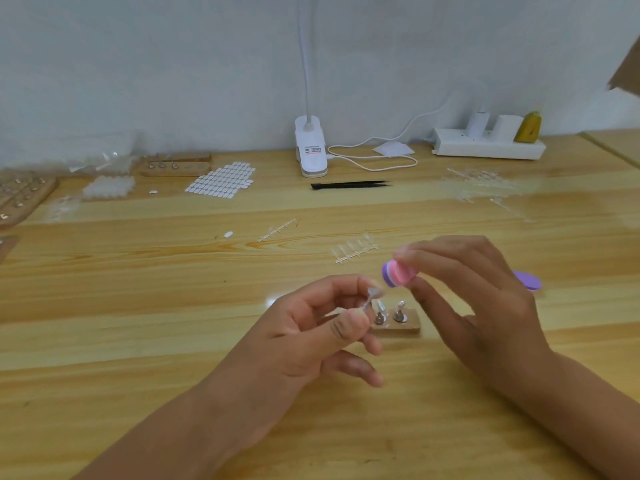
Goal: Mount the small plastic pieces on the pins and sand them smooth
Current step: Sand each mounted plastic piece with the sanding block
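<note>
surface: wooden table (138, 341); wall (138, 64): pale grey; left hand (304, 337): pinching pin (369, 302)

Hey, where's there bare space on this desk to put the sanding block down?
Widest bare patch: the table left of your left hand, in front of the sticker sheet. Also between your forearms, nearer you than the pin stand. Crowded: back left corner, and plastic strips back right.

Bare table (138, 323) left of wooden block (398, 328); plastic strips (355, 250) behind; lamp clamp (310, 147) far back.
</note>
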`<control>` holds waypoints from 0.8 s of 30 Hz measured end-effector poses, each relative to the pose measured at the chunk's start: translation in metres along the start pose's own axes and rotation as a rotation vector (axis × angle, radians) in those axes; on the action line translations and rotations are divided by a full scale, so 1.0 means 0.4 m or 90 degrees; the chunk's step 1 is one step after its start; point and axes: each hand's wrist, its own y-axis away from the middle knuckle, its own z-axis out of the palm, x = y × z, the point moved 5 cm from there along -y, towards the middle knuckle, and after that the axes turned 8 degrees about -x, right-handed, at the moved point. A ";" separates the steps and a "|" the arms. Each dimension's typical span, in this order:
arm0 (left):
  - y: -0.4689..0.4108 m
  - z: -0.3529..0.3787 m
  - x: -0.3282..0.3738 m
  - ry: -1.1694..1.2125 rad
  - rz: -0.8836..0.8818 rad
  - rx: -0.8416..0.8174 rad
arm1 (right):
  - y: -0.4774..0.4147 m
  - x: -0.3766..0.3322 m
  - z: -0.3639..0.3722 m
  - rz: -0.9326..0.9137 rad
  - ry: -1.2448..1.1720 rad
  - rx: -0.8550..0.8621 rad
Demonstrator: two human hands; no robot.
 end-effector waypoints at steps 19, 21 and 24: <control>0.024 -0.011 0.036 -0.216 0.046 0.170 | -0.004 -0.011 -0.006 -0.006 -0.003 -0.005; 0.026 -0.004 0.037 -0.246 0.049 0.177 | 0.002 -0.036 -0.001 -0.045 -0.011 -0.014; 0.031 0.002 0.041 -0.285 0.062 0.200 | 0.008 -0.038 0.011 -0.062 0.010 -0.056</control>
